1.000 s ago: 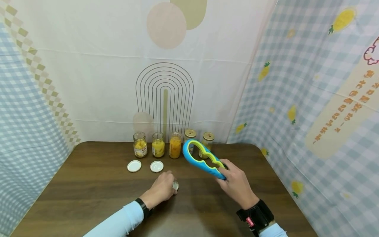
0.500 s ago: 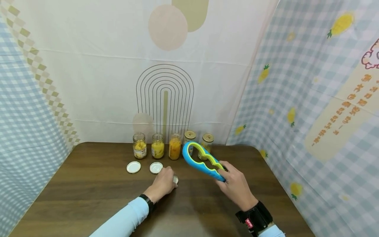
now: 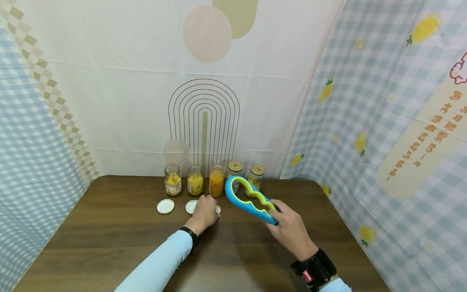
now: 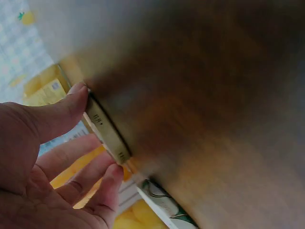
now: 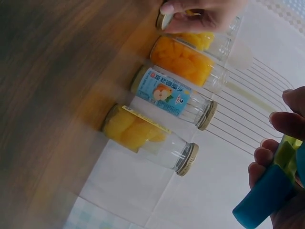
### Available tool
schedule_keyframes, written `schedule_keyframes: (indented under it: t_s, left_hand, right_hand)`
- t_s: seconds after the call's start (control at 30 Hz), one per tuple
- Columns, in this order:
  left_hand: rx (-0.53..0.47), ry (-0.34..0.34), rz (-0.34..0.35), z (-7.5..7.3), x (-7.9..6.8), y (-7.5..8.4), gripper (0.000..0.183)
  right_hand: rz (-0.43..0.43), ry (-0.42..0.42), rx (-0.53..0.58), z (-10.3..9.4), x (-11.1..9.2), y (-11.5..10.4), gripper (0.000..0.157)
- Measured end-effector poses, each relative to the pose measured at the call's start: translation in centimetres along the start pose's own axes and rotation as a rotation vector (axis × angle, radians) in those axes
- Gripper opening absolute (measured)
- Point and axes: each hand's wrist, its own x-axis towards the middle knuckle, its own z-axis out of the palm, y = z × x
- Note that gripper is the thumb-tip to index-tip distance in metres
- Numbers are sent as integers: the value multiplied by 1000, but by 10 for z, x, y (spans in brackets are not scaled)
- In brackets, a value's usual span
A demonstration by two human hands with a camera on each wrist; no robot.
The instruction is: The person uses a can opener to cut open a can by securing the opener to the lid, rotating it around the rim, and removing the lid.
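Note:
My left hand (image 3: 206, 211) pinches a gold-rimmed jar lid (image 4: 110, 136) by its edge, thumb on one side and fingers on the other. The lid is low over the table, in front of the open jar of orange fruit (image 3: 216, 184); I cannot tell whether it touches the wood. My right hand (image 3: 292, 227) grips the end of a blue and green jar opener (image 3: 243, 204), held up in the air. Its loop partly covers two capped jars, one with a blue label (image 5: 164, 93) and one with yellow fruit (image 5: 136, 128).
Two more open jars, left (image 3: 173, 182) and right (image 3: 195, 184), hold yellow fruit in the row at the back. Two lids lie white side up before them, one at the left (image 3: 166, 206) and one (image 3: 190, 207) partly behind my left hand. Patterned cloths hang around the table (image 3: 91, 243).
My left hand has moved away from me with the lid, toward the jar row, and now partly covers the second white lid. The right hand and jar opener have barely moved.

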Motion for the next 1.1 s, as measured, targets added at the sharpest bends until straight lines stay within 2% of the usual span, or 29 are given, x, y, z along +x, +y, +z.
schedule_keyframes:
  t_s: [0.13, 0.33, 0.6, 0.73, 0.97, 1.1]
  left_hand:
    - [-20, -26, -91, -4, 5, 3, 36]
    - [-8, -61, -141, -6, 6, 4, 42]
    - [28, -88, -150, -4, 11, 5, 60]
    - [46, -94, -138, -4, 12, 7, 57]
    - [54, -111, -100, -8, 12, 6, 38]
    - [42, -109, -103, -14, 7, 6, 47]
  right_hand:
    - [-4, -1, -5, 0, 0, -1, 28]
    - [-3, -2, 0, 1, 0, -2, 27]
    - [2, -5, -1, 4, 0, -1, 28]
    - [0, -8, -8, 4, 1, -1, 27]
    - [-2, -6, -13, 1, 5, -2, 25]
    - [2, -12, -17, -1, 7, -3, 24]
